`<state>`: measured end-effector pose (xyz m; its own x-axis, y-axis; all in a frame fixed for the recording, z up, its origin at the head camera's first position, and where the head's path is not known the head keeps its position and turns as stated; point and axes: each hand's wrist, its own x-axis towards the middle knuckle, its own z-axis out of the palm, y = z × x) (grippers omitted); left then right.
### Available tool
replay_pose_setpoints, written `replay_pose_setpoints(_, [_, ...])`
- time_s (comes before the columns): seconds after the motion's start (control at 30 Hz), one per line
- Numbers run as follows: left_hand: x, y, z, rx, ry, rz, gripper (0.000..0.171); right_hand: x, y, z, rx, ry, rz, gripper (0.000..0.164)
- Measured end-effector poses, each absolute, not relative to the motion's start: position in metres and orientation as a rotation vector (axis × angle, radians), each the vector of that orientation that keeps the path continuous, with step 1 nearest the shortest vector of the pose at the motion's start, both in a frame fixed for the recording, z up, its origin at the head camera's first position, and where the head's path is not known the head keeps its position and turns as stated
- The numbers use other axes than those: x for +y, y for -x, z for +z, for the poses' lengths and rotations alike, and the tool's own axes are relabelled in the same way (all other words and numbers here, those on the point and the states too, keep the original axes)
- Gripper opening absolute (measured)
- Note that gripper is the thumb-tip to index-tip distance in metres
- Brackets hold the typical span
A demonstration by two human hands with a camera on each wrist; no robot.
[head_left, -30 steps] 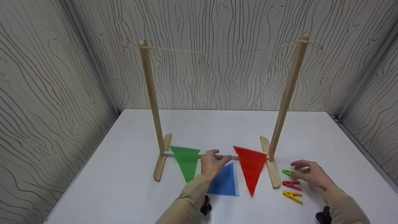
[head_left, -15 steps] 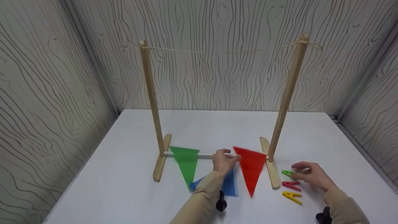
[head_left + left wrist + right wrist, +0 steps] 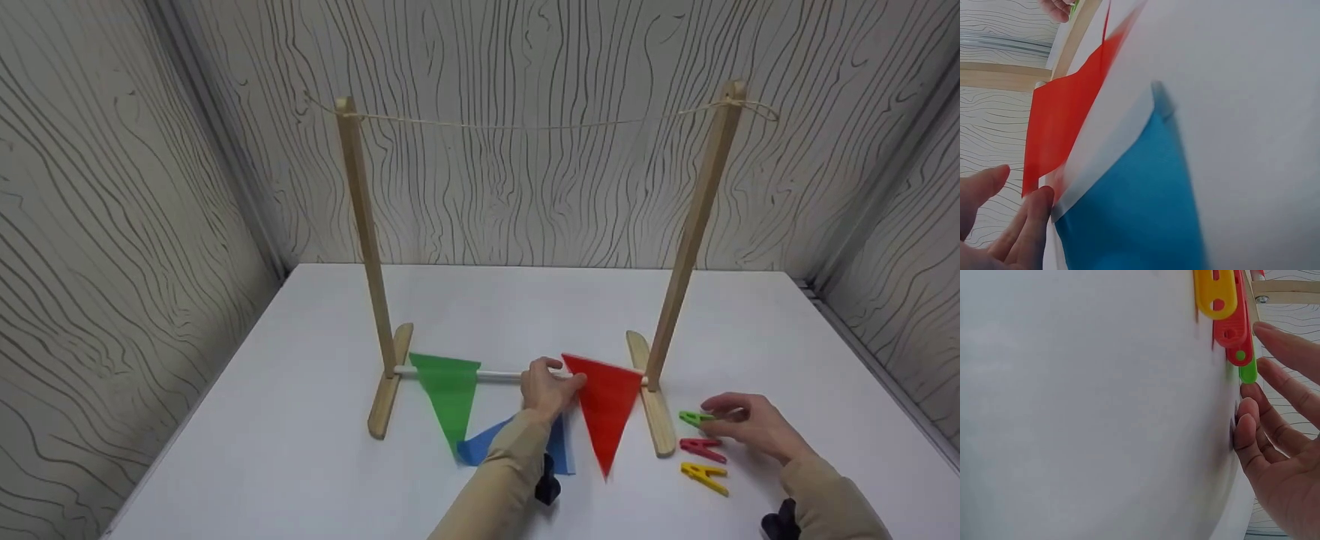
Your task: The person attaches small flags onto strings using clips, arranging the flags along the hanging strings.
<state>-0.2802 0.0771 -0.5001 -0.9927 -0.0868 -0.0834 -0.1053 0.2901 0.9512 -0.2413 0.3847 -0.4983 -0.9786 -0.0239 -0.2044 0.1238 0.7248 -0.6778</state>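
In the head view my left hand [image 3: 549, 386] is at the upper left corner of the red triangular flag [image 3: 604, 409], which lies over the white crossbar. The left wrist view shows its thumb and fingertips apart, right at the red corner. Partly under my left forearm lies the blue flag [image 3: 1134, 208], with a white border along one edge. My right hand [image 3: 754, 426] rests beside the green clothespin [image 3: 695, 418], fingers loosely bent around its near end. Nearer along the table lie a red clothespin [image 3: 703, 448] and a yellow clothespin [image 3: 705, 478].
Two wooden posts [image 3: 691, 240] on flat feet [image 3: 656, 416] hold a thin string [image 3: 487, 125] between their tops. At the left, a green triangular flag [image 3: 450, 397] hangs over the crossbar [image 3: 499, 376]. Patterned walls [image 3: 510, 187] stand behind and beside the white table [image 3: 285, 420].
My left hand has moved right along the crossbar, from between the flags to the red flag's corner. Its forearm now covers more of the blue flag. The right hand has hardly moved.
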Motion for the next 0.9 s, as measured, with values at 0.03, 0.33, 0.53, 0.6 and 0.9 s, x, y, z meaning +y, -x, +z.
replay_pose_setpoints(0.03, [0.078,0.281,-0.501,2.511,0.201,1.847,0.037,0.385,0.241,-0.498,2.728,-0.084,-1.097,0.051])
replay_pose_setpoints(0.33, [0.085,0.287,-0.502,2.519,0.232,1.815,0.035,0.385,0.241,-0.499,2.732,-0.1,-1.083,0.052])
replay_pose_setpoints(0.53, [0.086,0.285,-0.5,2.508,0.217,1.836,0.034,0.384,0.241,-0.499,2.751,-0.108,-1.05,0.053])
replay_pose_setpoints(0.6, [0.086,0.286,-0.501,2.504,0.211,1.848,0.034,0.384,0.241,-0.499,2.758,-0.106,-1.039,0.053])
replay_pose_setpoints(0.9, [0.09,0.292,-0.506,2.511,0.224,1.878,0.028,0.383,0.242,-0.499,2.796,-0.076,-0.986,0.047])
